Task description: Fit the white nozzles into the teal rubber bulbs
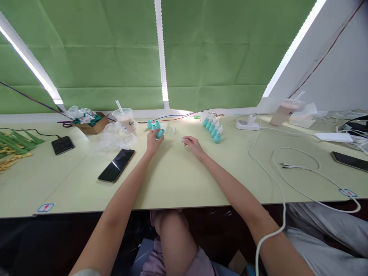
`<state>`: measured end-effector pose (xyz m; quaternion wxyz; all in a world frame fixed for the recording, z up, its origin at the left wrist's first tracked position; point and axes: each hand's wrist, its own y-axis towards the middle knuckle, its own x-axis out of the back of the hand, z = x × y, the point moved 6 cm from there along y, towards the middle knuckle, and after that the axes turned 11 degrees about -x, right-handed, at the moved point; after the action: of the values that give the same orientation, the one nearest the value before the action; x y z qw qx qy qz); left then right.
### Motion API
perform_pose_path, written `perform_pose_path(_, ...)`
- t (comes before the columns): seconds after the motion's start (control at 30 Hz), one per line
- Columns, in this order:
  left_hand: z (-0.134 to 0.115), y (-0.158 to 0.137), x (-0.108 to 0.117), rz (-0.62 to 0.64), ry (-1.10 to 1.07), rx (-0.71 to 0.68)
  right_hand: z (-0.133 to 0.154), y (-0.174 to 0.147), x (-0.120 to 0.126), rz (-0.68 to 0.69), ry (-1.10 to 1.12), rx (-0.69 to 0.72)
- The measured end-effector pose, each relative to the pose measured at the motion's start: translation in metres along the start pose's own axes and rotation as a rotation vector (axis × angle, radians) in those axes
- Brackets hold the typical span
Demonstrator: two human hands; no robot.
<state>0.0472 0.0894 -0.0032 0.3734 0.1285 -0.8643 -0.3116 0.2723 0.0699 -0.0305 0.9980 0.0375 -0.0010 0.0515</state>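
Note:
My left hand (154,143) is closed around a small turquoise bulb-shaped piece (160,133), its opening tilted up to the right. Just behind that hand, several matching turquoise pieces (153,125) stand on the table. My right hand (193,145) pinches a tiny whitish part (182,140) between thumb and finger; its kind is too small to make out. Between and beyond the hands lie small white parts (174,130). Off to the right, a slanting row of turquoise pieces with white pointed tips (214,132) stands upright.
On the left lie a black phone (116,165), a crumpled clear plastic bag (115,138), a drink cup (125,119) and a cardboard box (93,124). To the right are a power strip (247,123), looping white cables (276,168) and another cup (284,112). A person's grey-clad legs (322,234) show at right.

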Motion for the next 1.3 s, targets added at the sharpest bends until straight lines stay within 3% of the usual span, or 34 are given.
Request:
perform_pose_path(0.1,-0.042,-0.024,-0.011,0.237,0.061,-0.261,-0.004,-0.003,-0.008,0.035,-0.082,0.026)
perform_pose_path(0.2,-0.058,-0.044,-0.019,0.399,0.047,-0.269,-0.003,-0.006,-0.011,0.068,-0.120,0.073)
perform_pose_path(0.33,-0.060,-0.053,-0.023,0.519,-0.034,-0.272,0.000,-0.009,-0.009,0.105,-0.142,0.099)
perform_pose_path(0.67,-0.049,-0.051,-0.031,0.527,-0.095,-0.303,-0.002,-0.011,-0.008,0.111,-0.254,0.086)
perform_pose_path(1.1,-0.053,-0.051,-0.027,0.498,-0.075,-0.283,0.011,-0.021,-0.009,0.057,-0.356,0.185)
perform_pose_path(1.3,-0.056,-0.053,-0.028,0.570,-0.012,-0.273,0.005,-0.023,-0.014,0.083,-0.379,0.149)
